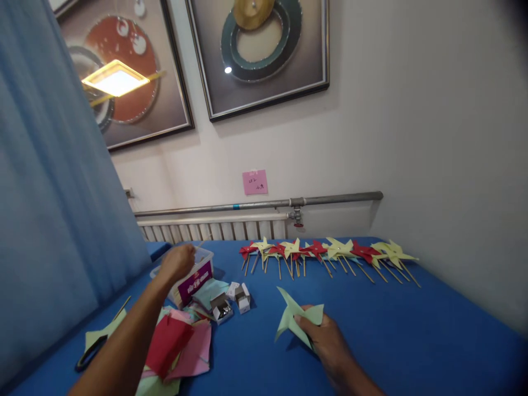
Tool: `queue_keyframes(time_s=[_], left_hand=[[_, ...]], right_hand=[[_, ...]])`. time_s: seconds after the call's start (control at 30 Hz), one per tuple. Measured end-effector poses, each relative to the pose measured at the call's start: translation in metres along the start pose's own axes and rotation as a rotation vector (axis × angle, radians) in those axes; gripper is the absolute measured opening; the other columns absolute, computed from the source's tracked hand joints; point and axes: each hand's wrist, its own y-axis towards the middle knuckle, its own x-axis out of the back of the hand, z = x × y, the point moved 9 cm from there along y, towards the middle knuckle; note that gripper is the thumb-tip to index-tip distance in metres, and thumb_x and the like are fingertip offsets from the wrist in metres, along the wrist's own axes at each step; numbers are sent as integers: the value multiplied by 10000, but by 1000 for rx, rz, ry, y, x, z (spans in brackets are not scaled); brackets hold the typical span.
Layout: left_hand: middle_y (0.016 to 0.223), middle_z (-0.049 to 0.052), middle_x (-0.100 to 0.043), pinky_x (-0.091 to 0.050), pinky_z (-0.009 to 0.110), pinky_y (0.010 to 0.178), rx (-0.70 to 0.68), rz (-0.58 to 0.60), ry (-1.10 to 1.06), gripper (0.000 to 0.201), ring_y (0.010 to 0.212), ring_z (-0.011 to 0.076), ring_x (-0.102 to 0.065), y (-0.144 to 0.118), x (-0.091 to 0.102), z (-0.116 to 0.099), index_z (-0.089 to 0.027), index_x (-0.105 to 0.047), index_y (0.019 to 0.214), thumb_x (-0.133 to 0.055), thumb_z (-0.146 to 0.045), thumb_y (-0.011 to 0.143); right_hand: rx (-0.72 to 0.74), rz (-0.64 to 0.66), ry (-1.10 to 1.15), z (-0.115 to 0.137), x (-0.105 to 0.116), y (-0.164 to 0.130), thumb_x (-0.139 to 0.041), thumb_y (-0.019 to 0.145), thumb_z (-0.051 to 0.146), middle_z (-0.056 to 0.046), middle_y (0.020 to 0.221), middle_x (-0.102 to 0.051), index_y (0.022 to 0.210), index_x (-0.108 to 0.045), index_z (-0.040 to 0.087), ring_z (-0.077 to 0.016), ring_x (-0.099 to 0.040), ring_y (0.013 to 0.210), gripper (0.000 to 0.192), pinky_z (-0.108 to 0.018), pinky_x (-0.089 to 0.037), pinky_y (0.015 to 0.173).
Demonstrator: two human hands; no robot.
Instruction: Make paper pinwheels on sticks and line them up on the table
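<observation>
Left hand [178,263]: stretched out over the clear plastic box [193,275], fingers curled, pinching what looks like a thin stick; grip hard to make out.
Right hand [325,338]: pressed down on a pale green folded pinwheel [295,322], thumb and fingers clamped on its middle.
Pinwheel: flat on the blue worktop [412,330], in front of the person.
Row behind: finished red and yellow pinwheels [325,253] on sticks, along the wall.
Left side: loose coloured paper [177,346], small white boxes [233,302], scissors [91,352].

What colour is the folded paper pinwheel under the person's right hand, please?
Pale green; the folded pinwheel under the right hand shows clearly in the head view.
</observation>
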Motion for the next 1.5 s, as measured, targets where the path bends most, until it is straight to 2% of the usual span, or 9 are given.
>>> queue_keyframes(time_s=[0.03,0.07,0.17,0.27,0.43,0.63,0.77,1.03,1.5], left_hand=[[771,52,-745,-463,246,682,-37,33,-74,285,725,195,-690,-11,-13,-13,-204,-715,1028,-505,-175,839],[761,39,-733,-453,239,651,-58,74,-274,308,679,179,-665,-23,-29,-26,-198,-704,1057,-479,-172,849],[778,16,-702,-412,229,581,-57,204,-718,201,609,150,-603,-64,-86,-66,-196,-659,923,-475,-206,844],[660,-9,-612,-382,239,602,-59,206,-771,160,623,159,-566,-99,-128,-99,-208,-606,768,-494,-251,876],[648,-22,-578,-330,259,660,-282,251,-685,250,670,166,-553,-137,-156,-141,-225,-605,727,-492,-292,939],[683,-6,-617,-299,270,648,-333,328,-665,257,693,172,-574,-155,-161,-150,-205,-634,724,-481,-267,921],[668,-7,-610,-304,274,643,-319,313,-680,239,672,169,-566,-155,-160,-151,-200,-642,741,-486,-270,909],[705,11,-648,-318,275,645,-294,326,-691,234,692,170,-578,-157,-160,-152,-179,-671,763,-490,-252,893],[673,-4,-647,-301,258,619,-280,319,-692,216,658,139,-551,-155,-163,-150,-169,-713,788,-533,-229,892]], right_hand=[[3,-5,3,4,0,-3,-799,575,490,24,609,-685,835,-691,222,-201,-606,558,388,-303,-449,568],[14,-7,6,8,1,-6,-797,591,488,21,619,-691,843,-691,220,-204,-614,570,383,-305,-458,577],[54,-11,41,22,2,-14,-797,633,479,14,652,-706,856,-685,220,-225,-652,615,359,-315,-483,590],[9,17,152,25,0,-18,-822,627,445,22,652,-702,849,-661,228,-226,-665,620,350,-318,-508,601],[-37,57,241,25,-5,-17,-848,612,401,26,660,-698,862,-653,224,-201,-651,614,364,-306,-520,608],[-40,2,288,25,1,-15,-894,575,372,24,652,-689,835,-645,208,-193,-662,620,396,-308,-543,631],[-73,21,294,22,0,-16,-919,558,341,18,683,-720,882,-651,206,-193,-666,625,441,-304,-546,633],[-57,58,287,23,-3,-17,-898,620,356,30,636,-703,850,-657,200,-171,-636,579,367,-287,-520,601],[-88,42,337,20,-4,-15,-967,535,332,37,611,-697,832,-676,195,-159,-619,543,437,-264,-489,534]])
